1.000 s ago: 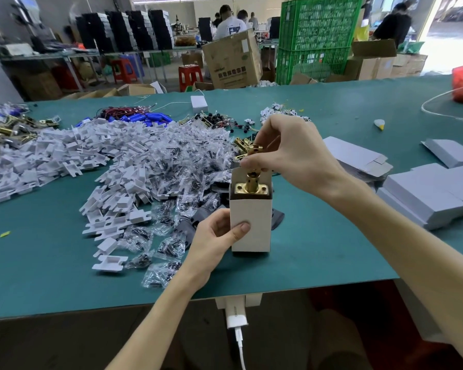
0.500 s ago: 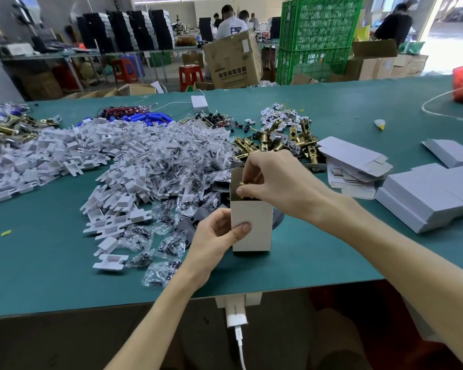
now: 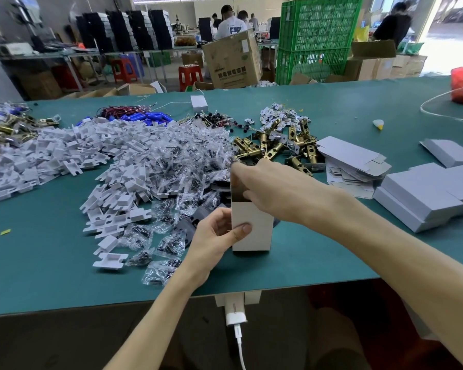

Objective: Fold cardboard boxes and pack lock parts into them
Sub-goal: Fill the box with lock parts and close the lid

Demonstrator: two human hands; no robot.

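The brass lock part that stood up out of the box a second ago is out of sight now, and the right hand (image 3: 273,188) has come down from above onto the mouth of the white box (image 3: 251,225). Its fingers curl over the open top and dip inside; whether they pinch anything in there cannot be told.

The box stands upright on the green table (image 3: 51,276), near the front edge, just right of the scattered parts. The left hand (image 3: 211,236) grips it from the left, with the thumb laid across the near face and the other fingers wrapped behind.

To the far right of the box lies a heap of brass latches (image 3: 278,145). Just right of them is a stack of flat box blanks (image 3: 353,161), and further right are folded grey boxes (image 3: 425,193). To the left spreads a wide pile of small screw bags (image 3: 171,166), and beyond that a pile of white plastic pieces (image 3: 72,153). Blue cylinders with red wires (image 3: 145,117) lie at the far side of these piles. A white charger (image 3: 234,311) hangs under the near table edge.
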